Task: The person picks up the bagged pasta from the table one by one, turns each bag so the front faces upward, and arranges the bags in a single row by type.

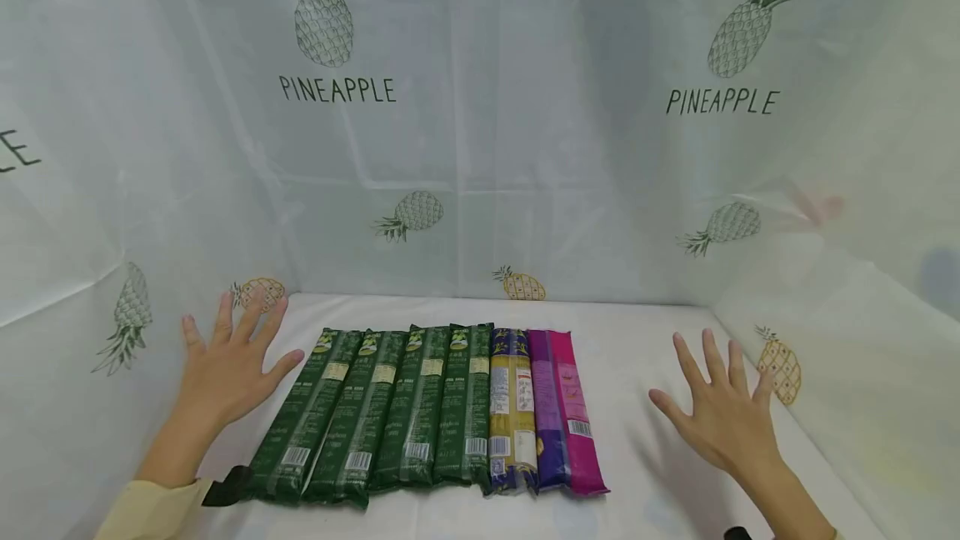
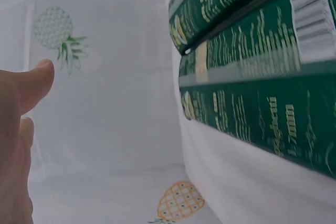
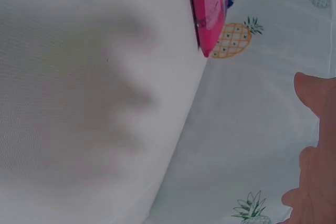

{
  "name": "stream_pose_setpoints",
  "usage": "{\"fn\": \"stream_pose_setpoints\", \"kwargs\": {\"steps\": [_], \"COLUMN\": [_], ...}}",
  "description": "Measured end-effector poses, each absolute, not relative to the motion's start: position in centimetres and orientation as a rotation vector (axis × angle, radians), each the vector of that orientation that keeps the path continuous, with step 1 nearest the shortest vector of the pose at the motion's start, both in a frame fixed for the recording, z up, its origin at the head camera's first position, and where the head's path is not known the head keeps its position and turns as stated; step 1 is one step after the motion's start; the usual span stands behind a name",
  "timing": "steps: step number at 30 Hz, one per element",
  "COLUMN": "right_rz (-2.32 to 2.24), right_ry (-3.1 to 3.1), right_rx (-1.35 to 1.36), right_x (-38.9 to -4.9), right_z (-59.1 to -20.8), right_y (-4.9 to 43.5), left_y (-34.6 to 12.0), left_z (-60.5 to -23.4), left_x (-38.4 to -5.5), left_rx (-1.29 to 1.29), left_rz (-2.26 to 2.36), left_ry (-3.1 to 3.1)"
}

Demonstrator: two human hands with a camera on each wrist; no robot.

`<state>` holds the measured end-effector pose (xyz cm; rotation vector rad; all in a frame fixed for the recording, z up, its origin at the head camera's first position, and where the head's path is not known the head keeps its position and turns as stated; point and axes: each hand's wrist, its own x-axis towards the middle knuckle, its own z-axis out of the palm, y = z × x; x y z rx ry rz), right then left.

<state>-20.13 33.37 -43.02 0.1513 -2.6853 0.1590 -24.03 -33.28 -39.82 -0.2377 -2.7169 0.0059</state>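
Note:
Several green spaghetti packs (image 1: 393, 407) lie side by side on the white cloth, barcodes towards the near edge. Right of them are a gold-and-blue packet (image 1: 513, 415) and a purple-and-pink packet (image 1: 566, 415), which closes the row. My left hand (image 1: 228, 373), fingers spread, hovers left of the row with its thumb near the leftmost green pack (image 2: 262, 116). My right hand (image 1: 727, 415) is also spread, held above the cloth to the right of the pink packet (image 3: 210, 11); its shadow falls below it. Both hands hold nothing.
Pale sheeting (image 1: 517, 148) printed with pineapples rises behind the row and on both sides as walls. White cloth (image 1: 622, 373) covers the surface under the packets. A dark band (image 1: 228, 487) sits at the left sleeve cuff.

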Motion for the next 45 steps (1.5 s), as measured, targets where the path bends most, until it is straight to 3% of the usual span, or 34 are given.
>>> {"fn": "stream_pose_setpoints", "kwargs": {"steps": [32, 45], "right_rz": [0.273, 0.446], "right_ry": [-2.769, -2.907], "right_rx": [0.078, 0.035], "right_x": [-20.5, -20.7], "right_z": [-44.2, -45.3], "right_y": [31.9, 28.9], "left_y": [-16.5, -9.2], "left_z": [-40.7, -41.6], "left_x": [-29.4, -30.3], "left_rx": [-0.457, -0.547], "left_rz": [-0.107, -0.192], "left_ry": [-2.722, -2.792]}}
